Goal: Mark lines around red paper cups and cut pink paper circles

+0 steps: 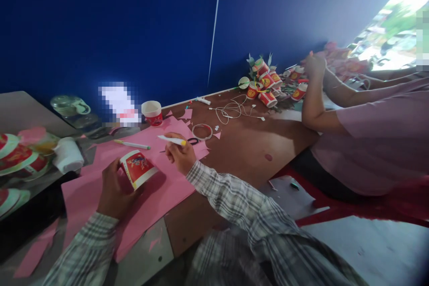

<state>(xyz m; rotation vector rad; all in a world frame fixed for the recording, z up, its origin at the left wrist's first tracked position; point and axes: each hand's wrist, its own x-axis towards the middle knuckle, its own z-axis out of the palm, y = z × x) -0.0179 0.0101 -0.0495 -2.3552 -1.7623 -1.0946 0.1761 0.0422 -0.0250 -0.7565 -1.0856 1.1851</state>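
My left hand (115, 187) is wrapped round a red and white paper cup (139, 169), tilted on its side above the pink paper (170, 187). A blue printed figure shows on the cup, with some yellow along its rim. Between the fingers of my right hand (181, 154) is a white marker pen (172, 140) with a yellow end, held apart from the cup. Another marker (132, 145) with a green end lies on the pink paper. Beside my right hand are scissors (193, 141), partly hidden by it. A second paper cup (152, 113) stands upright at the paper's far edge.
White earphones (231, 109) and a coil of wire (202, 132) lie on the brown table (241, 156). Decorated cups (266, 81) are stacked at the back. A co-worker's arm (315, 98) is at right. A white roll (69, 154) and red cups (20, 156) are at left.
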